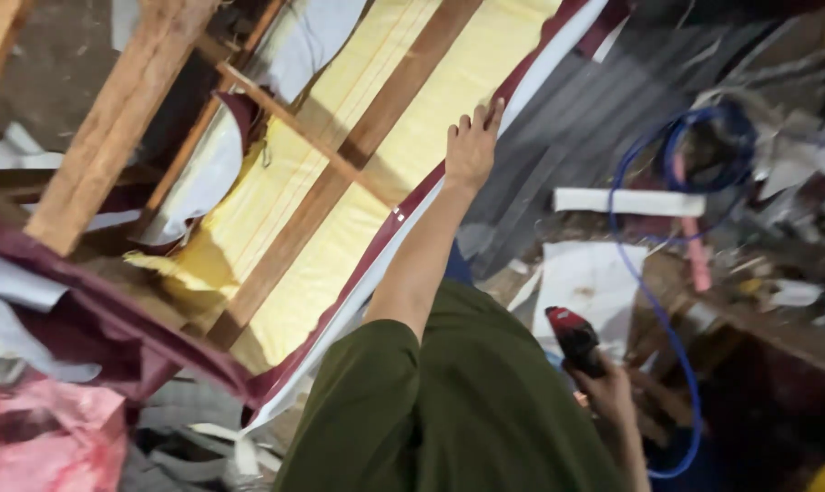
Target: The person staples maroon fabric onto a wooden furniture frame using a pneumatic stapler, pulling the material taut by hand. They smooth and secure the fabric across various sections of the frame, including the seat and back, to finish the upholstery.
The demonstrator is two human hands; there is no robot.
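Maroon fabric edging point(412, 196) runs along the rim of a wooden frame padded with yellow foam point(376, 173), and the left hand point(472, 146) rests on it with the arm stretched forward, the fingers spread a little and pressed flat against the cloth, gripping nothing. Just left of that hand, bare wooden slats point(340, 164) cross the yellow foam diagonally. The right hand point(604, 387) hangs lower and nearer the body, closed around a red and black handheld power tool point(575, 339) whose head points up and away from the frame. A thin blue hose point(654, 301) loops beyond the right hand over a cluttered surface strewn with white scraps of sheet point(590, 278). Far below the left hand lies crumpled pink plastic point(48, 437).
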